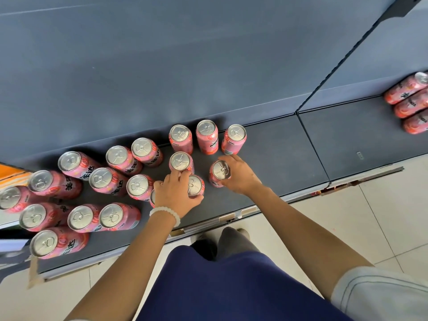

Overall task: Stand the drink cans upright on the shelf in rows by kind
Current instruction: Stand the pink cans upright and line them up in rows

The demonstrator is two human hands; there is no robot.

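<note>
On the dark grey metal shelf (278, 154), the right hand (240, 174) grips an upright pink aluminium drink can (218, 173) just before the back row's rightmost can (234, 139), long axis vertical, while the left hand (173, 193) curls round a neighbouring smooth pink can (195, 185).

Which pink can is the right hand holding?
The lone can below the three along the back wall. The right hand wraps its side; the neighbouring can is in the left hand.

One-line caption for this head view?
Left hand and right hand each grip a pink can on the grey shelf.
</note>
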